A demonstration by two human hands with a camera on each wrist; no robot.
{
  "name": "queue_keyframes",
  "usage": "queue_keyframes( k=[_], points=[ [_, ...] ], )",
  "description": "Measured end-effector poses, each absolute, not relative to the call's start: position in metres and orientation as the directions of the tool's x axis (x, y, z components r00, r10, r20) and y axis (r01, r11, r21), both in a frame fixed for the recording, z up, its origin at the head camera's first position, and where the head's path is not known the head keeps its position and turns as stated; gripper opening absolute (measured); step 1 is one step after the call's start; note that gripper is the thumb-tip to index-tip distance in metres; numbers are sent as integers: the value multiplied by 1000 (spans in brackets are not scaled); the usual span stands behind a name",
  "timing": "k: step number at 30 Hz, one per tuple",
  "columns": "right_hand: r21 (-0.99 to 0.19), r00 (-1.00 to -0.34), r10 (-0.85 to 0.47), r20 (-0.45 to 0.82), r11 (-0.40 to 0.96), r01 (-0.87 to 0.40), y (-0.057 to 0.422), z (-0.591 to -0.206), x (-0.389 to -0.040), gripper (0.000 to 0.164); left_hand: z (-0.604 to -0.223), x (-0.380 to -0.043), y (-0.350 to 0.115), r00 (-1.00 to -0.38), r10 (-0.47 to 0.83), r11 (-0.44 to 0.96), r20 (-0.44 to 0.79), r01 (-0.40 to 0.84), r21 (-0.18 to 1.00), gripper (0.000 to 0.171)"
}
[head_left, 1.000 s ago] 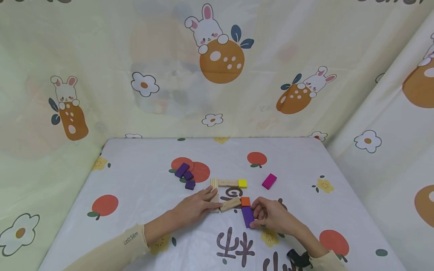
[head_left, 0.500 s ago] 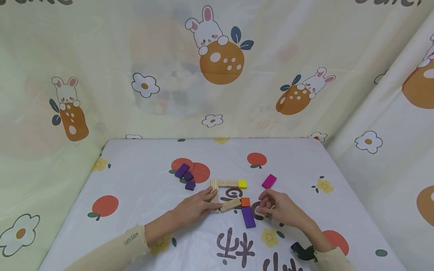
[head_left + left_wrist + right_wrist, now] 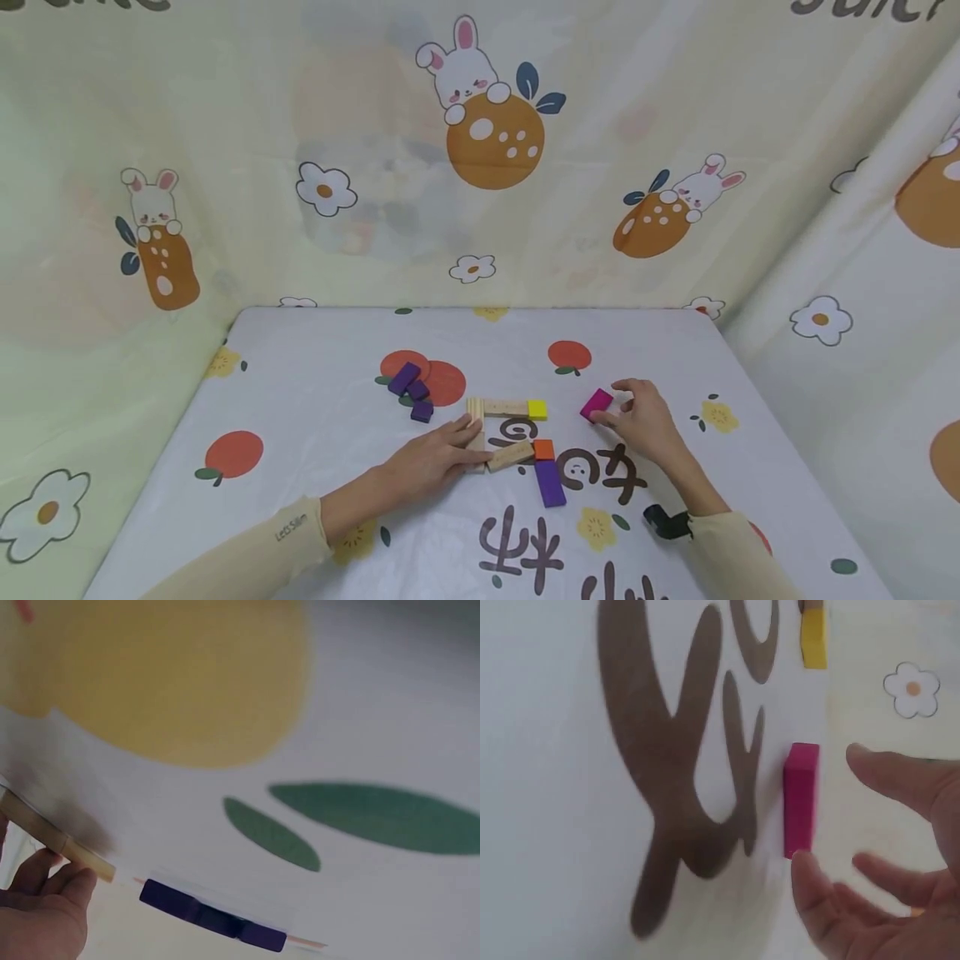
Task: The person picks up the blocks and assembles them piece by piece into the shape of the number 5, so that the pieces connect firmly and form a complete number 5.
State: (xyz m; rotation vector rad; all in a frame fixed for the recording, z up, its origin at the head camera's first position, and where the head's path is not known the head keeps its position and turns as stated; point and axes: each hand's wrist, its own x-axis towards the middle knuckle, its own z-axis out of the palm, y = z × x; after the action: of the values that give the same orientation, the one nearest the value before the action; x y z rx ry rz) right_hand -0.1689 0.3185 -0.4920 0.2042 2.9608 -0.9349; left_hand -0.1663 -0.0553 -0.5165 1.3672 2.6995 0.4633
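In the head view my left hand (image 3: 431, 458) rests on light wooden blocks (image 3: 476, 408), its thumb at an angled wooden block (image 3: 512, 455). The left wrist view has its fingertips against a wooden block (image 3: 45, 829). An orange block (image 3: 543, 450) and a purple block (image 3: 550, 483) continue from the angled one. Another wooden block (image 3: 506, 407) runs right to a yellow block (image 3: 537, 409). My right hand (image 3: 641, 421) is at a magenta block (image 3: 597, 403), thumb and fingers spread. The right wrist view shows that magenta block (image 3: 800, 799) upright on edge, ungripped.
Several dark purple blocks (image 3: 405, 377) lie in a cluster at the back left. A black device (image 3: 666, 522) sits by the right wrist. The table wears a printed white cloth (image 3: 300, 367), and a patterned curtain (image 3: 375, 250) hangs behind it.
My right hand has left the purple block and moved away and to the right, reaching the magenta block. The left hand has stayed on the wooden blocks.
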Motion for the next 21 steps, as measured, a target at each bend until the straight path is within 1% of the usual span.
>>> queue_keyframes(
  k=[3, 6, 16, 21],
  points=[
    [-545, -987, 142, -69, 823, 157, 320, -503, -176, 81, -518, -167, -55, -596, 800, 554, 63, 776, 301, 39],
    [-546, -988, 139, -71, 824, 155, 321, -510, -181, 84, -518, -167, -54, -593, 802, 551, 74, 782, 293, 39],
    [-544, -992, 121, -35, 831, 121, 321, -520, -184, 70, -516, -166, -54, -585, 806, 539, 88, 788, 298, 39],
    [-537, -991, 128, -36, 834, 127, 321, -520, -183, 70, -516, -167, -55, -588, 804, 542, 87, 785, 299, 38]
  ],
)
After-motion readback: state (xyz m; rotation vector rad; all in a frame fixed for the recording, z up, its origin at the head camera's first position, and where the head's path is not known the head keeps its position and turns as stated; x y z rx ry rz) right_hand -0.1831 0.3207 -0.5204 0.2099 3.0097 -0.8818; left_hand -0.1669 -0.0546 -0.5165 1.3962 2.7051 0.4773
